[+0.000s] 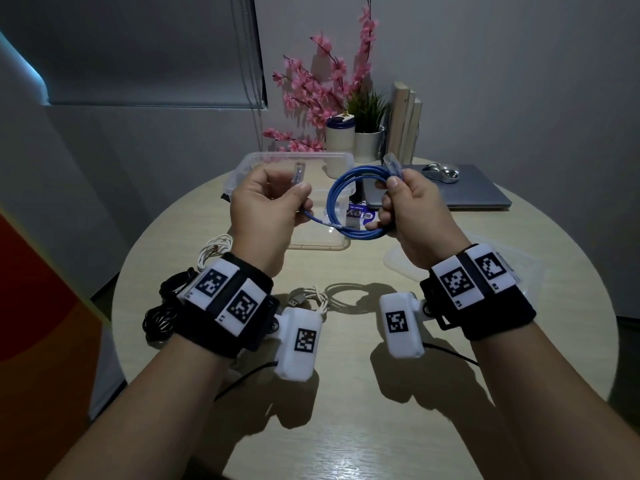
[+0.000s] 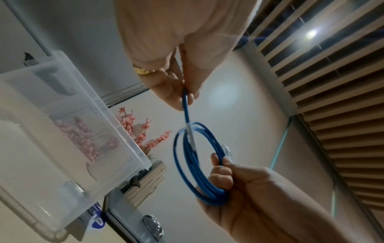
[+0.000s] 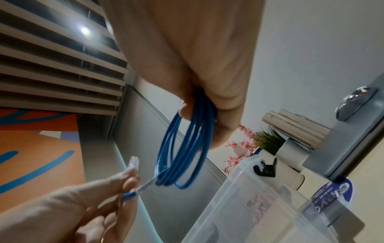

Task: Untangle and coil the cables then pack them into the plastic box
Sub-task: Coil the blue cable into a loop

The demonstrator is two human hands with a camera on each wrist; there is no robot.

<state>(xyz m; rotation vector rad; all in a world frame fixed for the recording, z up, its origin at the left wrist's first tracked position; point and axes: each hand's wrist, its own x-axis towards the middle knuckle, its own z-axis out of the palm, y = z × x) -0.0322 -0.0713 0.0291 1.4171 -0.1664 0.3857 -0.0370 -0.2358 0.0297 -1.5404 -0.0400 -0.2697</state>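
Observation:
A blue network cable is wound into a round coil of several loops. My right hand grips one side of the coil, and a clear plug sticks up above its thumb. My left hand pinches the cable's free end near its other clear plug, which runs taut into the coil. Both hands hang above the round table. The clear plastic box stands open behind my left hand.
A white cable, a black cable and a white USB cable lie on the round wooden table near my wrists. The clear lid lies right of the box. A laptop, mouse, books and potted plants stand at the back.

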